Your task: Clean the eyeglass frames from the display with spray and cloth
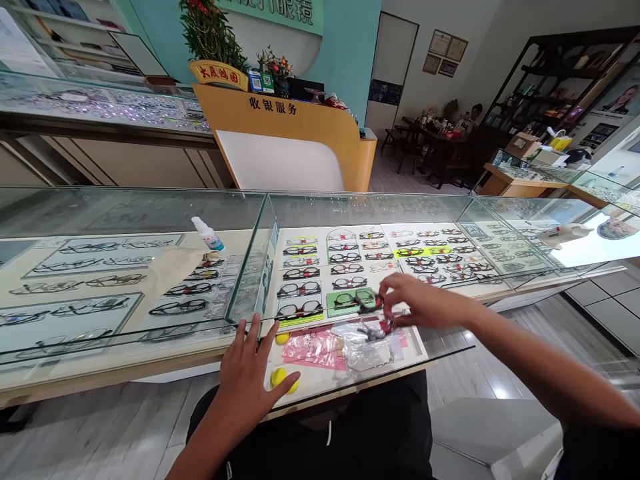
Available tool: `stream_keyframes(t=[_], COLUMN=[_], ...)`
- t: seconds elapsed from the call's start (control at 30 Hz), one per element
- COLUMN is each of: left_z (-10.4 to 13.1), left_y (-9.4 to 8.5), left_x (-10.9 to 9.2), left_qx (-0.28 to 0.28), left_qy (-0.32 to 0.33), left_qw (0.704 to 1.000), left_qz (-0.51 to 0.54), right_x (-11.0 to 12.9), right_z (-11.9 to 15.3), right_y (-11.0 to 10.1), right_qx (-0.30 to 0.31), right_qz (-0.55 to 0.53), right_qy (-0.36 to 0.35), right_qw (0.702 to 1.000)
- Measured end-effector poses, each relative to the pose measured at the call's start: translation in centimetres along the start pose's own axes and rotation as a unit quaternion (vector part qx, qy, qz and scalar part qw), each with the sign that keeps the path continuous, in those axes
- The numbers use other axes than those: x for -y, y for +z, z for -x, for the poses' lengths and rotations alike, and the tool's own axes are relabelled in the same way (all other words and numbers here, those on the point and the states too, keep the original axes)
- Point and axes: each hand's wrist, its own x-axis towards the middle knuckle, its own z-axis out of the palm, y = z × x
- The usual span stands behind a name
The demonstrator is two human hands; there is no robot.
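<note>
My right hand [419, 301] is closed in a pinch on a pair of eyeglasses [366, 305] with dark frames and some red at the temple. It is over the front of the glass display case [300, 217], beside a green card [331, 303]. Just below it, a second pair of glasses [373, 331] with a red tag shows above clear plastic bags [357, 360]. My left hand [246, 375] is spread at the front edge of the case, its fingertips by the glass corner. Close to its thumb lie yellow balls [278, 377], and nothing shows in its fingers.
Rows of eyeglasses [299, 289] lie inside the case. A pink bag [313, 348] is in the pulled-out drawer [417, 347]. A white spray bottle [207, 235] stands on the left glass top. Behind are a wooden cashier counter [310, 123] and a dark shelf [543, 80].
</note>
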Motion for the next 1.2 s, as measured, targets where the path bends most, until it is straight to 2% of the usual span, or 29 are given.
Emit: stream_keyframes(t=[0.1, 0.23, 0.43, 0.73, 0.9, 1.2], left_z=[0.0, 0.2, 0.6, 0.5, 0.5, 0.5], left_y=[0.3, 0.3, -0.2, -0.9, -1.0, -0.9], left_x=[0.3, 0.2, -0.4, -1.0, -1.0, -1.1], left_qx=[0.002, -0.006, -0.018, -0.006, -0.004, -0.002], left_qy=[-0.001, 0.007, 0.006, -0.004, -0.005, -0.006], left_qw=[1.000, 1.000, 1.000, 1.000, 1.000, 1.000], left_qz=[0.003, 0.002, 0.015, 0.019, 0.017, 0.014], right_x=[-2.3, -6.5, -9.9, -13.7, -14.5, -13.3], right_z=[-0.8, -2.3, -3.3, -4.3, -4.1, -2.6], right_y=[-2.3, -2.6, -1.8, -1.2, -1.0, -0.2], right_qx=[-0.046, -0.034, -0.015, -0.019, -0.039, -0.073], right_qz=[0.163, 0.274, 0.302, 0.253, 0.239, 0.235], right_qy=[0.051, 0.126, 0.167, 0.168, 0.171, 0.189], right_qw=[0.984, 0.953, 0.938, 0.953, 0.955, 0.951])
